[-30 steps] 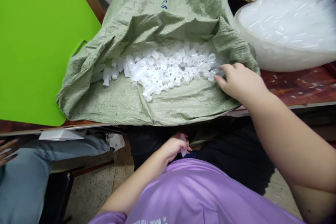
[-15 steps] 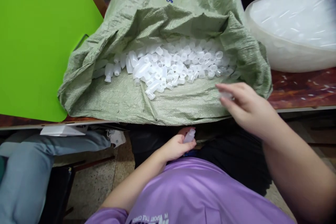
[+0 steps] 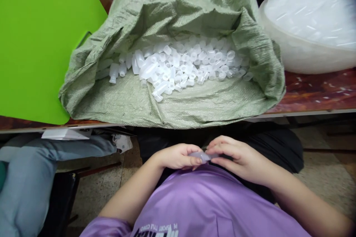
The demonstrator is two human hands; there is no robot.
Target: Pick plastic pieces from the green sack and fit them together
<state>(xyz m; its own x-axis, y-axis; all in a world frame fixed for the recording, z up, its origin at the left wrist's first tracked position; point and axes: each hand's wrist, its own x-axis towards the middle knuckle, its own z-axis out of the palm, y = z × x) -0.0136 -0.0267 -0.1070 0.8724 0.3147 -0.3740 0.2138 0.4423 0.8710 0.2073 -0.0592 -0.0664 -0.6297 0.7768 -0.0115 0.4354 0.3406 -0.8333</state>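
Over my lap, my left hand (image 3: pixel 182 156) is closed around a small translucent plastic bottle (image 3: pixel 199 154), its narrow end pointing right. My right hand (image 3: pixel 233 155) meets it there, thumb and fingers pinching a small clear plastic cap (image 3: pixel 213 155) against the neck. Fingers partly cover the cap, so I cannot tell how far it sits on the bottle. Beyond my hands lies an open green woven sack (image 3: pixel 116 103). Many loose translucent caps (image 3: pixel 191 61) are heaped in its mouth, with a few small bottles (image 3: pixel 113 72) among them at the left.
A large whitish bowl (image 3: pixel 308 57) piled with clear plastic pieces stands right of the sack on the reddish table (image 3: pixel 319 92). A bright green board (image 3: pixel 41 44) is at the left. Below it show another person's legs (image 3: pixel 27 177) and a white box-like object (image 3: pixel 65 133).
My right hand has come down from the sack's front right edge to my lap, bringing the cap to the bottle. My left hand has turned the bottle so its neck points right.
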